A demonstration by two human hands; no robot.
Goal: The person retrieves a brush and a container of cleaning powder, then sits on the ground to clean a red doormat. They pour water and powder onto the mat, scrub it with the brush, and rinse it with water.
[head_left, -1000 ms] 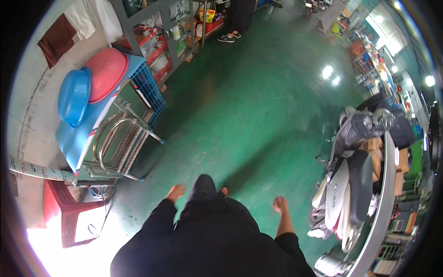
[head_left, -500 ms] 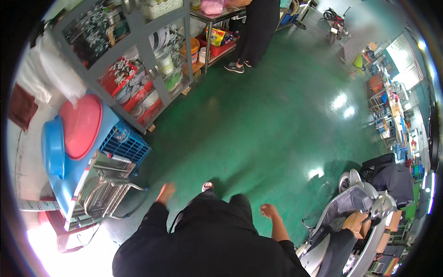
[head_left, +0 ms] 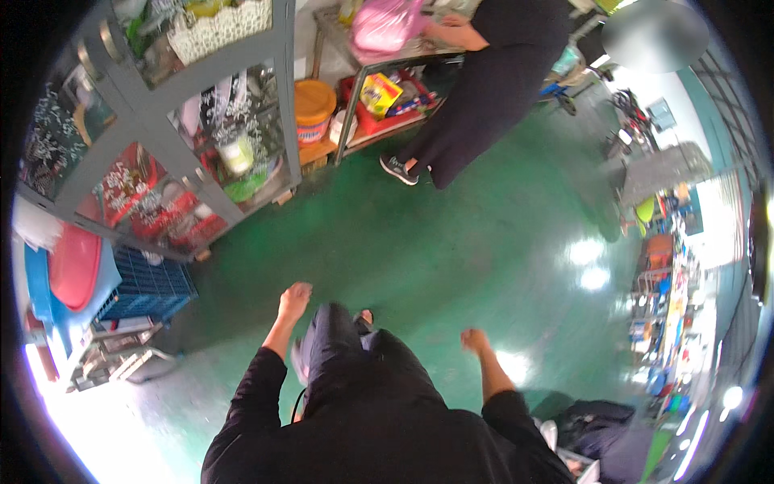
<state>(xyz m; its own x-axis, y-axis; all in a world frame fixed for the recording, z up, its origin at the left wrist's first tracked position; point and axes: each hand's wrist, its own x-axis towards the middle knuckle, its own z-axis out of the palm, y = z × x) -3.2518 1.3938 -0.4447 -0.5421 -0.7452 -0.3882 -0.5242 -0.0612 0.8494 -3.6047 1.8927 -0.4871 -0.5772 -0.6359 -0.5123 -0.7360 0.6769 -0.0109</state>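
My left hand is out in front of my left thigh, above the green floor. Its fingers are curled in, and nothing shows in them. On the other side my right hand hangs low over the floor, away from my body. Motion smears its fingers, and I see nothing held. Neither hand touches anything. Nearest to my left hand, though well apart from it, is a blue plastic crate beside a grey cabinet with glass doors and dishes inside.
Ahead, another person in dark trousers stands at a metal table bearing a pink bag. An orange tub sits on its lower shelf. A pink basin stands far left. Cluttered workbenches line the right; a dark-covered object is lower right.
I have moved forward: cabinet, table and the other person are closer, while the basins and the scooter slide toward the rim. My left hand has swung forward and up.
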